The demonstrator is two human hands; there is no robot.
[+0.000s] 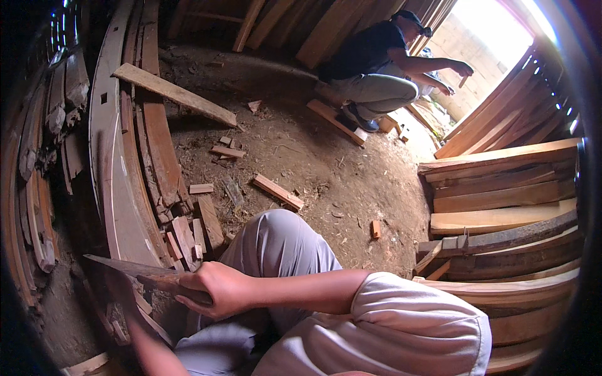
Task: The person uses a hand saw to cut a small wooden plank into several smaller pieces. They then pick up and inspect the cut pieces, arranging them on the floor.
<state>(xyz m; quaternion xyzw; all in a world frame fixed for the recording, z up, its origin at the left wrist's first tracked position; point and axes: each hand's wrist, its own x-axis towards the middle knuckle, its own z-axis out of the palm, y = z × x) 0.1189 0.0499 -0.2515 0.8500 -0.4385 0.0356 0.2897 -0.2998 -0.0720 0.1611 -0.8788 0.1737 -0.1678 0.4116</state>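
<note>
My right hand (213,289) is closed around the handle of what looks like a handsaw (141,269). Its narrowing blade points left, across the near end of a long pale board (116,207) with small square holes cut in it. Below the blade, my left hand (121,293) is in deep shadow beside the board's near end. Its fingers are too dark to make out. My bent knee (279,241) rises just beyond my right forearm.
Offcuts (279,191) and shavings lie about the dirt floor (332,207). A loose plank (175,94) rests across long boards at left. Stacked timber (501,194) lines the right side. Another person (370,69) crouches at the far doorway, holding a small wooden piece (463,81).
</note>
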